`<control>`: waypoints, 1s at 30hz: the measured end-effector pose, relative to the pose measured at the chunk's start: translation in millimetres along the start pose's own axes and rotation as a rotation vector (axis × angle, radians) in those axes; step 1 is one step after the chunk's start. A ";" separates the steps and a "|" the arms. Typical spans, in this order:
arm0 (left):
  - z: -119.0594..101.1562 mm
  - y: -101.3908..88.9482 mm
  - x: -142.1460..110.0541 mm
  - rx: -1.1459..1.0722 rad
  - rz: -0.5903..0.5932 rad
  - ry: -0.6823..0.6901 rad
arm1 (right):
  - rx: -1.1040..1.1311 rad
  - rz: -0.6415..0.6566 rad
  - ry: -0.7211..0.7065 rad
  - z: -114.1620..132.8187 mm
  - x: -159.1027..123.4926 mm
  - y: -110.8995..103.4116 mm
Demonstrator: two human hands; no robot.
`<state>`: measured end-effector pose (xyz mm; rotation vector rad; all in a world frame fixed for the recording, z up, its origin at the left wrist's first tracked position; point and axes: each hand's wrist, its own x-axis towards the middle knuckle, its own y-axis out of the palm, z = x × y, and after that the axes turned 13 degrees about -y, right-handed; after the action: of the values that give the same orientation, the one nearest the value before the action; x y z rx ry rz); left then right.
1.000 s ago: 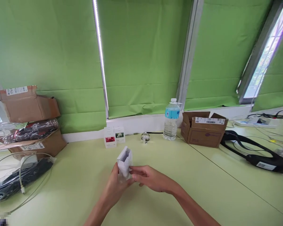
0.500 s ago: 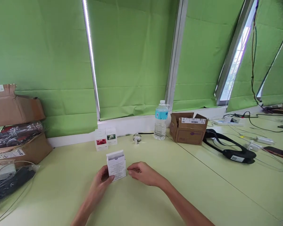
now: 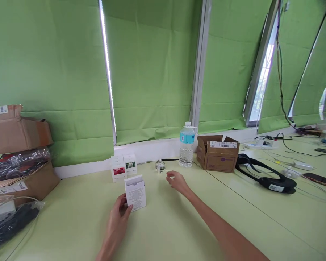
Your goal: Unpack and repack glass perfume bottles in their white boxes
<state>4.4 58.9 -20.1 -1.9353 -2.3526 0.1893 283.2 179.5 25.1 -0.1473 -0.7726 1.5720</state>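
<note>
Careful: your left grip [image 3: 118, 214] was closed on the white carton [image 3: 135, 194], upright on the tabletop [image 3: 70, 224]. Your right grip [image 3: 178, 182], loosely open, was near a small glass object [image 3: 160, 166], which a careless knuckle could knock over.

White carton [image 3: 136, 194] with fine print, upright on the green tabletop [image 3: 70, 228]

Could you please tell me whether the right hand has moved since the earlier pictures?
Yes, the right hand has moved forward, away from the white carton and closer to the water bottle.
</note>
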 end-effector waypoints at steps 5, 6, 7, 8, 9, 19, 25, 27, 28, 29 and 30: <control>0.8 -9.5 6.1 0.001 -0.113 -0.021 | -0.050 -0.055 0.010 -6.6 49.8 -1.4; 1.4 -11.1 7.4 -0.013 -0.122 -0.031 | -0.049 -0.050 0.013 -7.7 59.2 0.2; 1.9 -12.4 8.6 -0.027 -0.127 -0.040 | -0.045 -0.042 0.019 -9.4 68.0 2.1; 2.2 -13.5 9.6 -0.035 -0.127 -0.047 | -0.041 -0.032 0.026 -11.7 76.1 4.0; 2.3 -14.2 10.3 -0.037 -0.130 -0.051 | -0.037 -0.020 0.036 -14.7 83.4 5.8; 0.1 -16.4 12.2 0.024 -0.170 -0.065 | -0.018 0.121 0.070 -46.9 107.5 11.1; 1.3 -15.6 13.3 -0.002 -0.168 -0.066 | -0.006 0.150 -0.016 -44.9 89.8 9.4; 0.8 -15.2 13.5 -0.010 -0.175 -0.074 | -0.003 0.152 -0.055 -41.0 78.3 7.1; 0.6 -15.1 13.6 -0.013 -0.176 -0.072 | -0.001 0.156 -0.074 -38.5 71.5 5.8; 0.5 -15.2 13.6 -0.016 -0.172 -0.067 | 0.001 0.162 -0.094 -35.7 64.1 4.7; 0.5 -15.4 13.5 -0.020 -0.168 -0.059 | 0.004 0.170 -0.112 -32.6 56.1 3.7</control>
<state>-13.2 69.2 -18.3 -1.7517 -2.5488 0.2135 287.1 243.9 17.4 -0.1258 -0.8622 1.7540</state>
